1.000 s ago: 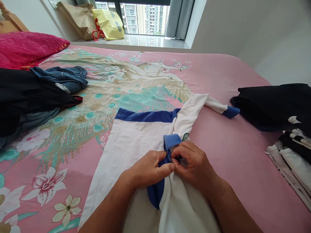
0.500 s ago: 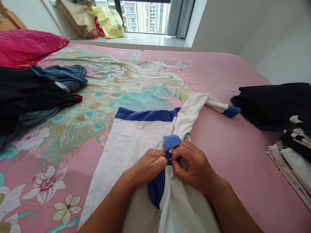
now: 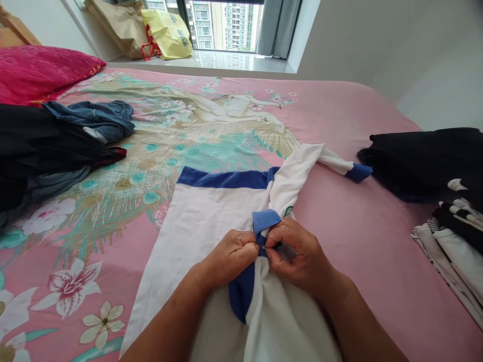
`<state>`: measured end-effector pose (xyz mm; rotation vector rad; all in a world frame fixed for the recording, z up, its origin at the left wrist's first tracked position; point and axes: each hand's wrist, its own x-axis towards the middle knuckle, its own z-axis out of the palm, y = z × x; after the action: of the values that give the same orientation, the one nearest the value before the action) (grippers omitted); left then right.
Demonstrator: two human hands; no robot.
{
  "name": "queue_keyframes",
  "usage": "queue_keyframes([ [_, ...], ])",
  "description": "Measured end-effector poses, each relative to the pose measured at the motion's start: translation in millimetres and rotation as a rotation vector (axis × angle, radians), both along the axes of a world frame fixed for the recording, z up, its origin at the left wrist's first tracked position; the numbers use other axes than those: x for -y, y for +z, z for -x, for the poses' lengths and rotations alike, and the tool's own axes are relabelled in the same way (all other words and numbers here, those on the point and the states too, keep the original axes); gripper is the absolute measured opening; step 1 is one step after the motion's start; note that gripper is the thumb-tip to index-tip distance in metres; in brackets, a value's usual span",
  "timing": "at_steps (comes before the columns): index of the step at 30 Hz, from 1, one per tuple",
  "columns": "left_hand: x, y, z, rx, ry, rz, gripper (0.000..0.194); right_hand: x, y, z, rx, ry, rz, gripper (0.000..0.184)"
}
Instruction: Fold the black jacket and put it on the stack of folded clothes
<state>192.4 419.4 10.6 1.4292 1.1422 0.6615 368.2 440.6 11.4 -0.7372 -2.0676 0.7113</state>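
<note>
pink bed (image 3: 339, 115)'s holding a clothes pile (image 3: 41, 141) + red fabric (image 3: 41, 73) L of L hand (image 3: 232, 257), folded stack (image 3: 455, 246) R of R hand (image 3: 298, 251), n wht/blue top (image 3: 206, 213)'s lying under both

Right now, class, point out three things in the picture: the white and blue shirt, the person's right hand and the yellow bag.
White and blue shirt (image 3: 199, 216), head view: on its white cloth.
Right hand (image 3: 307, 254), head view: on its back.
Yellow bag (image 3: 169, 37), head view: on its side.

Head view, forward and down, shirt (image 3: 215, 213) close
</note>
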Motion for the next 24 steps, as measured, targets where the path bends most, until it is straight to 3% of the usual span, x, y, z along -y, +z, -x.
queue_keyframes([
  [12,2.1,-2.2,1.1,0.029,-0.003,-0.016,0.024,1.2,-1.1,-2.5,-0.032,0.030,0.098,0.019],
  [20,1.5,-0.4,2.6,0.058,-0.036,-0.077,0.019,-0.5,1.7,-8.1,-0.104,0.062,0.579,0.003],
  [24,0.4,-1.5,2.5,0.049,-0.078,-0.059,0.017,-1.1,2.1,-6.1,-0.141,0.064,0.757,0.006],
])
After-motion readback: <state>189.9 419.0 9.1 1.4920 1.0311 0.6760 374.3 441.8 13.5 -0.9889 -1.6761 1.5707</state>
